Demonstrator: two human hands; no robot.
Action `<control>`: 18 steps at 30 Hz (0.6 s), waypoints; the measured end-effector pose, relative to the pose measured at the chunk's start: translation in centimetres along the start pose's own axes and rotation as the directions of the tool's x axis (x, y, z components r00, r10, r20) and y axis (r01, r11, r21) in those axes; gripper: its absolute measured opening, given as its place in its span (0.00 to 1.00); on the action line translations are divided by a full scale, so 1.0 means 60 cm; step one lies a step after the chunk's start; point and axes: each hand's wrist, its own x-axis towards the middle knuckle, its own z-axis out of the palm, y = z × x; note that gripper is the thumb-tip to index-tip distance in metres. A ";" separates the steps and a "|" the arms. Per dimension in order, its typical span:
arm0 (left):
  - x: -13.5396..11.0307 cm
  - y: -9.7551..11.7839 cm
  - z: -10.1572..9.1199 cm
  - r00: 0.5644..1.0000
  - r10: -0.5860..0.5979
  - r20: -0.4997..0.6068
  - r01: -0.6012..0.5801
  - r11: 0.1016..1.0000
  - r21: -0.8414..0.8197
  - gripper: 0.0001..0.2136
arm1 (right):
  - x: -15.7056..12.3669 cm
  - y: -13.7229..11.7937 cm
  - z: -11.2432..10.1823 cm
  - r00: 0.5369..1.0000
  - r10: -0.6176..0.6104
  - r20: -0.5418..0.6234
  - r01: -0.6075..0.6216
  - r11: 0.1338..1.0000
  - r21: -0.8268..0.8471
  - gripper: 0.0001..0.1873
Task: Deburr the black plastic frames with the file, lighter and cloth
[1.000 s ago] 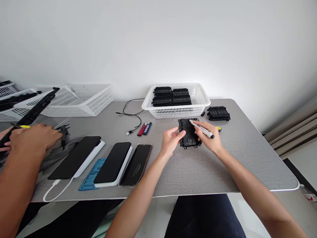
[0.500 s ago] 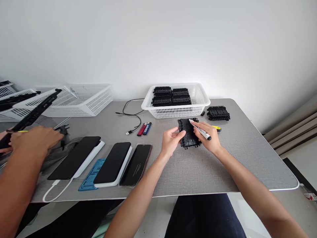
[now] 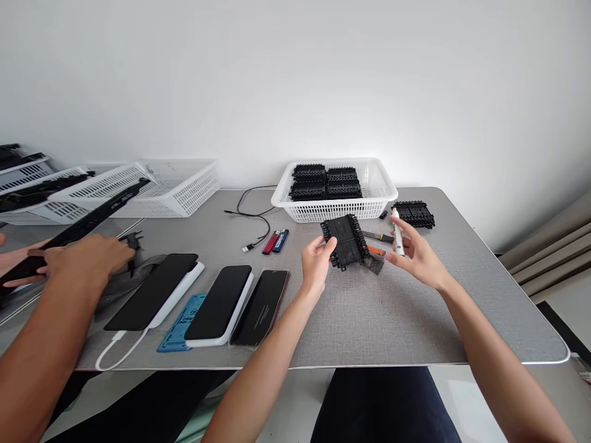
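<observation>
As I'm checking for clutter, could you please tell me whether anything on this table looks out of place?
No damage stands out, but the black cable looks stray: it lies loosely curved beside the white basket, its USB plug connected to nothing.

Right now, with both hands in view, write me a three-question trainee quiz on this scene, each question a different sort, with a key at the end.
1. Which hand holds the white marker: the left hand or the right hand?
2. Fill in the blank: beyond the held black part stands a white ____ with more black parts in it.
3. True or false: the white marker is touching the held black part.

Key
1. The right hand.
2. basket
3. False; a gap separates them.
</observation>
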 end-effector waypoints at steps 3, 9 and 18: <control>-0.002 0.000 -0.001 1.000 0.007 0.009 -0.007 1.000 0.018 0.23 | -0.030 0.013 0.003 0.992 0.118 0.033 -0.115 0.990 -0.077 0.24; -0.007 0.009 0.002 0.999 -0.007 0.037 0.006 1.000 0.003 0.22 | -0.092 0.063 0.027 0.983 0.167 -0.081 -0.185 0.845 -0.502 0.22; -0.003 0.005 0.000 0.999 -0.029 0.018 0.029 0.999 -0.026 0.21 | -0.113 0.092 0.042 0.988 0.130 -0.078 -0.144 0.645 -0.751 0.22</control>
